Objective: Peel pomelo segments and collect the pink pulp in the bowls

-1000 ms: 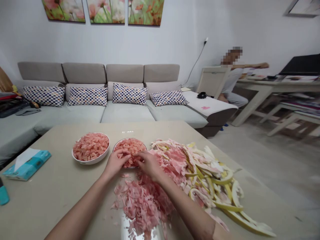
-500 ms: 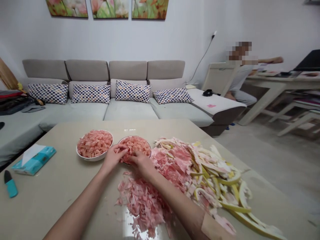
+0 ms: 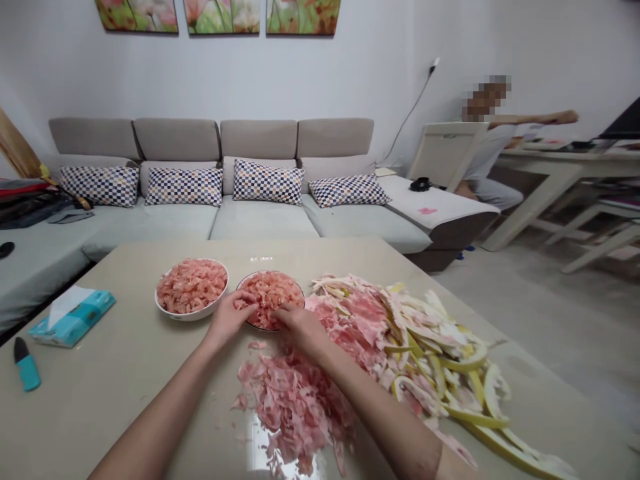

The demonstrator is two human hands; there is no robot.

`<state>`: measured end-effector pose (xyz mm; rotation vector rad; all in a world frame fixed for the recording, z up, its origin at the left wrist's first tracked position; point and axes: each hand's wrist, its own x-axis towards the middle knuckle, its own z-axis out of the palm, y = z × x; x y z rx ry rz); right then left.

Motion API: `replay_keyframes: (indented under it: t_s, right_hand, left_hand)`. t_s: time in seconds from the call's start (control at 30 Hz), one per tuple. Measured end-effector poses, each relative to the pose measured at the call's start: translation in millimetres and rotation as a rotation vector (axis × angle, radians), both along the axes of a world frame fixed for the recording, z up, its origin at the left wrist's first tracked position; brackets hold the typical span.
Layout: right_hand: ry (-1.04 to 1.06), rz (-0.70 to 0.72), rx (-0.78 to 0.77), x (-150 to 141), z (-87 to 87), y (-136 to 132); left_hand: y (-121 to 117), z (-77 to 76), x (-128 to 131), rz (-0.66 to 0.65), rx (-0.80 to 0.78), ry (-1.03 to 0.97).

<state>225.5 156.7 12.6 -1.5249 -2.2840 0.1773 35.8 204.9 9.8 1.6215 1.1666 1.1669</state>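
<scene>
A dark-rimmed bowl (image 3: 303,300) heaped with pink pomelo pulp (image 3: 273,288) stands in the middle of the table. Over its left front rim, my left hand (image 3: 231,319) has thumb and fingers bent together at the pulp; anything pinched there is too small to make out. My right hand (image 3: 301,327) reaches in from the right front, its fingers closed down at the pulp, their tips partly hidden. Thin pink membrane scraps (image 3: 290,400) lie in front of the bowl and partly under my right forearm.
A fuller white bowl of pulp (image 3: 191,287) stands to the left. Yellow-edged pomelo peel (image 3: 470,373) is piled on the right. At the far left lie a tissue pack (image 3: 75,319) and a teal-handled knife (image 3: 27,367). Behind are a sofa (image 3: 260,219) and a seated person (image 3: 493,173).
My hands have drawn slightly apart over the bowl, the right one moving right. The whole view has shifted a little. The bowls and scraps stay in place.
</scene>
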Motion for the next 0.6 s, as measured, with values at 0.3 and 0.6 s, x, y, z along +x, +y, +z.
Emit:
replay_keyframes:
  t_s: [0.3, 0.6]
  right_hand:
    - [0.068, -0.148, -0.012, 16, -0.8, -1]
    - [0.134, -0.133, -0.032, -1, -7.8, -6]
  left_hand:
    - [-18, -1.6, 28, -0.113, 0.204, 0.210]
    - [-8, 2.7, 6, -0.044, 0.310, 0.405]
